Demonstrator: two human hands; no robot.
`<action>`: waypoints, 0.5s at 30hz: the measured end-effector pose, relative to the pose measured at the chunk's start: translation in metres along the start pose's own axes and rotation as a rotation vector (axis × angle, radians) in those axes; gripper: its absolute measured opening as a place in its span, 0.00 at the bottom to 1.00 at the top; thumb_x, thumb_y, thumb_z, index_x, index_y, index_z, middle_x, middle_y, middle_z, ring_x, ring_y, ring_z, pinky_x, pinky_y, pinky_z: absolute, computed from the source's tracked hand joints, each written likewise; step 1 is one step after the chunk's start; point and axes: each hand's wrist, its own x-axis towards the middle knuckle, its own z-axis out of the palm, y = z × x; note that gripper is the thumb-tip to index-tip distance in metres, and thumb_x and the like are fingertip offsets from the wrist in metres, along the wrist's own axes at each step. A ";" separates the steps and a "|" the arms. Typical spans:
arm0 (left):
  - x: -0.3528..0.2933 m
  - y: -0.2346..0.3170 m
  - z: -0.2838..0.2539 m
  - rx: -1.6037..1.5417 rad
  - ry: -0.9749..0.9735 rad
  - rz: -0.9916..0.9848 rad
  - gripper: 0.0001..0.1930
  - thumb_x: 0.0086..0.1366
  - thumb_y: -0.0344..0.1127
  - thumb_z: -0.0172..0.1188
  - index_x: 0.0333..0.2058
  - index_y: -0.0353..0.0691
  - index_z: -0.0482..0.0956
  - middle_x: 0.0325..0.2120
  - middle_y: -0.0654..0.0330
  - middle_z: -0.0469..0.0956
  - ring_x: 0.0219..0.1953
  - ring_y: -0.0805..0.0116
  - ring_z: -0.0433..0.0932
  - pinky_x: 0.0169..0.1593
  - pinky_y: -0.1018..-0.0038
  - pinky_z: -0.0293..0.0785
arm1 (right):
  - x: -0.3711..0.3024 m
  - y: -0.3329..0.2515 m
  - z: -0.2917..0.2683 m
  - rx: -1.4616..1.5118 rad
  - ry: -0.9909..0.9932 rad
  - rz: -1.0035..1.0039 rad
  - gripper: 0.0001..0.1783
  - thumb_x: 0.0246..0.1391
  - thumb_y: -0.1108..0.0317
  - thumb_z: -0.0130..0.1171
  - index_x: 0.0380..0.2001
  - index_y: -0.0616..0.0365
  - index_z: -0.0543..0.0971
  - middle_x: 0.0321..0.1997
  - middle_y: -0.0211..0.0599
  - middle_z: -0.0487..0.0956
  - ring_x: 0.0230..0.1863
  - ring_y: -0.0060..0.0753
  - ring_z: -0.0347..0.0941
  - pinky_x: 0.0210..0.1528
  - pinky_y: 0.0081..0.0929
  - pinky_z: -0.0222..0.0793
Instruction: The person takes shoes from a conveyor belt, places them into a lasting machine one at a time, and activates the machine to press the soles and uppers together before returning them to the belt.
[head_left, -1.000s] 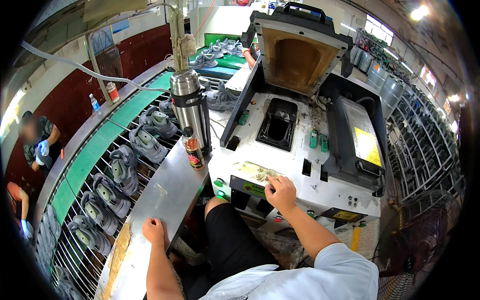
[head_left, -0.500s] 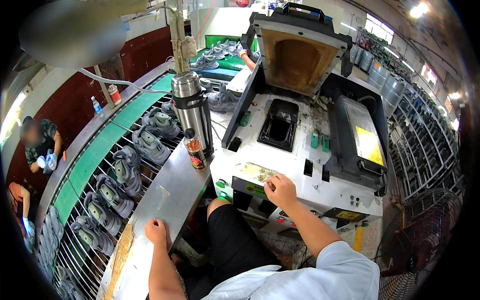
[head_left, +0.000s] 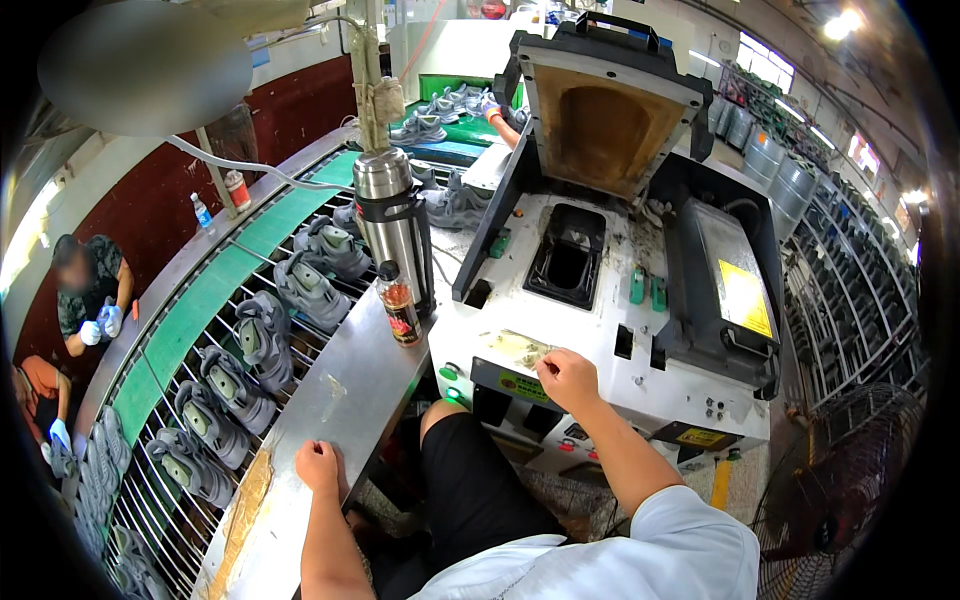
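Observation:
My left hand (head_left: pixel 318 466) rests with curled fingers on the metal side table (head_left: pixel 335 400); nothing shows in it. My right hand (head_left: pixel 568 379) is closed at the front edge of a white machine (head_left: pixel 640 385), beside a worn yellowish patch (head_left: pixel 518 349), with no object visible in its fingers. The machine's framed lid (head_left: pixel 608 125) stands raised above a black, hollow opening (head_left: pixel 567 255). At the table's far end stand a steel thermos (head_left: pixel 390 235) and a small bottle with a dark cap (head_left: pixel 399 305).
Left of the table, several grey shoes (head_left: pixel 238 388) sit on a roller conveyor beside a green belt (head_left: pixel 185 330). Two people with gloved hands work beyond it. Another person's gloved hand (head_left: pixel 490 105) reaches among shoes at the back. A floor fan (head_left: pixel 838 480) stands at right.
The whole view has shifted slightly to the right. My hands keep nearly the same places and stay closed. At far left, the co-workers' gloved hands have moved a little.

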 end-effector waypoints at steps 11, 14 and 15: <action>-0.001 0.006 -0.002 0.005 0.058 0.042 0.10 0.53 0.36 0.58 0.19 0.36 0.72 0.19 0.50 0.73 0.26 0.48 0.73 0.32 0.57 0.69 | -0.017 0.002 -0.008 -0.107 0.071 0.076 0.11 0.47 0.61 0.60 0.28 0.56 0.82 0.26 0.36 0.78 0.31 0.41 0.74 0.34 0.36 0.70; -0.002 0.008 -0.005 0.000 0.049 0.043 0.10 0.52 0.36 0.58 0.19 0.36 0.72 0.19 0.50 0.73 0.26 0.48 0.73 0.32 0.57 0.69 | -0.025 -0.002 -0.002 -0.166 0.070 0.016 0.16 0.48 0.58 0.59 0.35 0.58 0.82 0.28 0.37 0.78 0.35 0.41 0.74 0.38 0.38 0.69; -0.002 0.007 -0.005 -0.005 0.049 0.042 0.10 0.52 0.36 0.58 0.19 0.36 0.72 0.19 0.50 0.73 0.26 0.48 0.73 0.32 0.57 0.69 | -0.028 -0.005 -0.002 -0.186 0.062 0.008 0.18 0.48 0.57 0.59 0.37 0.58 0.82 0.28 0.37 0.78 0.35 0.42 0.74 0.39 0.38 0.69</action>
